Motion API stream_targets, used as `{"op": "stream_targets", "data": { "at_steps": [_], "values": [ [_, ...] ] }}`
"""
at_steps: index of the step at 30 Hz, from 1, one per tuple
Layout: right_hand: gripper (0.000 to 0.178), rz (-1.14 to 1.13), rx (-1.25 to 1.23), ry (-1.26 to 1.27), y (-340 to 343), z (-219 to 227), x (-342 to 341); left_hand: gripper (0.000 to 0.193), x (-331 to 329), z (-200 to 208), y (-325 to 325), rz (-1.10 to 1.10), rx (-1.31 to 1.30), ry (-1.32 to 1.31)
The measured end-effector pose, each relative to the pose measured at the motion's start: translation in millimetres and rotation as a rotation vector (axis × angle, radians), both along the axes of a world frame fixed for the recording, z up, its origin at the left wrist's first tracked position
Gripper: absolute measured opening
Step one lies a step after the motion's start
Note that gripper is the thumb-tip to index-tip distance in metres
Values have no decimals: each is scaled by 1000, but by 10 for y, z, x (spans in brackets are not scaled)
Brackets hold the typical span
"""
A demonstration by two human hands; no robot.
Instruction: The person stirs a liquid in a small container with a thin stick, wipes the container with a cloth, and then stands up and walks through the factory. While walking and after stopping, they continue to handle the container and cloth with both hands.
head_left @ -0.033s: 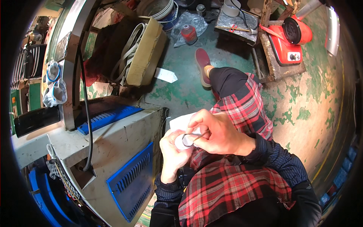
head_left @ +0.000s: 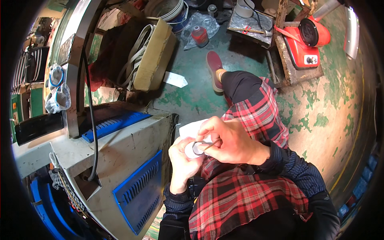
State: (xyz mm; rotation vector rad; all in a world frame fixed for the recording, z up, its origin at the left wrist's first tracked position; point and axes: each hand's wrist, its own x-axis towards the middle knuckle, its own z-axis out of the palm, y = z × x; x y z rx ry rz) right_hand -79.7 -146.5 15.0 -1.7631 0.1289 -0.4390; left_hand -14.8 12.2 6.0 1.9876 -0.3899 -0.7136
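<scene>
Over my lap, my left hand (head_left: 182, 162) is closed round a small white cylinder (head_left: 189, 153) whose round end faces up. The round end looks greyish inside a pale rim; I cannot make out whether it is hollow. With fingertips pinched, my right hand (head_left: 236, 142) holds a thin brownish stick (head_left: 212, 144) slanting down to the rim of that end. A flat-looking white piece (head_left: 191, 129) shows just beyond my fingers. Whether it joins the cylinder is hidden behind my hands.
A pale machine housing (head_left: 136, 138) with blue vented panels stands close on my left. Ahead are a cardboard box (head_left: 154, 60), a red bottle (head_left: 199, 36) on clear plastic and a small low table (head_left: 250, 30). A red appliance (head_left: 302, 50) sits on a wooden stand at right.
</scene>
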Motion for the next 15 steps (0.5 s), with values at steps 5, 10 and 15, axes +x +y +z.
{"op": "stream_targets", "data": {
  "at_steps": [5,10,15],
  "values": [
    [28,-20,-134,-133,12,22,31,19,19,-4,6,-57,33,-67],
    [25,-30,-193,-179,33,13,25,27,29,14,0,-68,28,-165],
    [24,-33,-297,-209,20,41,33,29,34,43,-5,-99,69,-261]
  ]
}}
